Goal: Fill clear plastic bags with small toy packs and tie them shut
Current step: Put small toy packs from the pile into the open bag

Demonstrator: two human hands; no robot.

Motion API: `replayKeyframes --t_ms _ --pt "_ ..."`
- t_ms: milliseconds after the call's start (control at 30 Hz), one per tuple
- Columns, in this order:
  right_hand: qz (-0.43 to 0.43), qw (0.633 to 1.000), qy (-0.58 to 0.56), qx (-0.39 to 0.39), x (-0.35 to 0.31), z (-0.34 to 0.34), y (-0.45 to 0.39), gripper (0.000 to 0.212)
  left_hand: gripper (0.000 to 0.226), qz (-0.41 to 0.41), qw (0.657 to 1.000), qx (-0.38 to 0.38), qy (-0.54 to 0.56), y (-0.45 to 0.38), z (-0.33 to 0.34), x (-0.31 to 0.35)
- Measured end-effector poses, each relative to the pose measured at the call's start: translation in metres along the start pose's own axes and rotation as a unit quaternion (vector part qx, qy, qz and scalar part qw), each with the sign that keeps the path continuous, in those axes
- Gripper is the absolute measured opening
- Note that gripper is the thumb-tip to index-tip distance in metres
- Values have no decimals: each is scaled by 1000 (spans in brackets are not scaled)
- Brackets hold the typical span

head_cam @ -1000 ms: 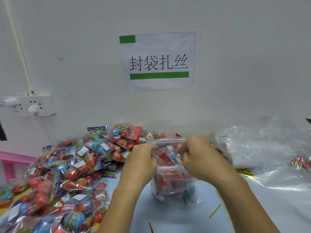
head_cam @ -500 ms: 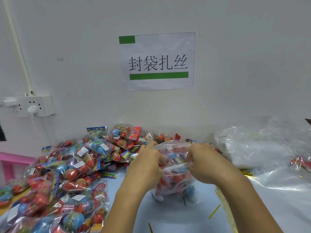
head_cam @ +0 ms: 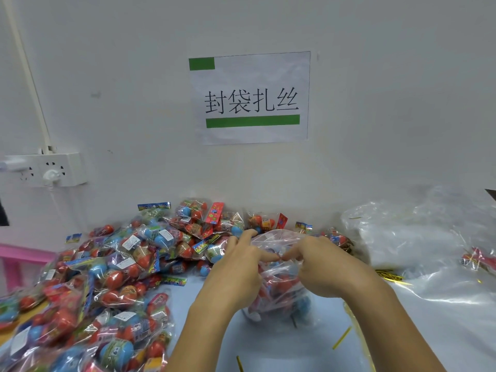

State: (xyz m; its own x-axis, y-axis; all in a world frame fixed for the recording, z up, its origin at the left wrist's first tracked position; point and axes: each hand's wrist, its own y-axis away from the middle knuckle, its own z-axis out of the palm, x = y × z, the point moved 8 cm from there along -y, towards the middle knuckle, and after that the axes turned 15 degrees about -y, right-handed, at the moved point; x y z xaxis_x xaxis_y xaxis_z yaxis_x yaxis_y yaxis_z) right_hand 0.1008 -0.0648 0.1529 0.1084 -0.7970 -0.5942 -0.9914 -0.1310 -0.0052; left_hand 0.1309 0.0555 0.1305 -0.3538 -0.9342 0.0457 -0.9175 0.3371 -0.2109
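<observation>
Filled clear bag (head_cam: pixel 279 299) upright on desk (head_cam: pixel 268 345), dead centre between my hands, long axis vertical, mouth up. Left hand (head_cam: pixel 236 269) and right hand (head_cam: pixel 319 267) equally near; fingers (head_cam: pixel 291 254) of both clamped on gathered neck, tips meeting above contents. Gold twist tie (head_cam: pixel 341 337) loose, right of bag, nearer right hand.

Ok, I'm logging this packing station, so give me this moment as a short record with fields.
left hand: left hand pinches the bag's gathered top
right hand: right hand pinches the same top, fingertips meeting the left's
bag: clear bag holds red and blue toy packs, rests on the table
tie: none seen on the bag
loose ties: gold twist tie lies beside the bag
left of bag: heap of toy packs
right of bag: empty clear bags
</observation>
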Motion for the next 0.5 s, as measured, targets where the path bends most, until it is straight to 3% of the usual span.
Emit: replayKeyframes --t_ms 167,300,500 --pt "16 1000 8 -16 9 6 -2 26 64 -2 1000 2 11 0 2 0" --pt "10 1000 5 -1 7 0 -3 37 50 -3 996 69 54 -1 -10 -5" --pt "-26 999 -25 9 6 -3 -7 25 47 -35 969 174 173 3 -32 -17"
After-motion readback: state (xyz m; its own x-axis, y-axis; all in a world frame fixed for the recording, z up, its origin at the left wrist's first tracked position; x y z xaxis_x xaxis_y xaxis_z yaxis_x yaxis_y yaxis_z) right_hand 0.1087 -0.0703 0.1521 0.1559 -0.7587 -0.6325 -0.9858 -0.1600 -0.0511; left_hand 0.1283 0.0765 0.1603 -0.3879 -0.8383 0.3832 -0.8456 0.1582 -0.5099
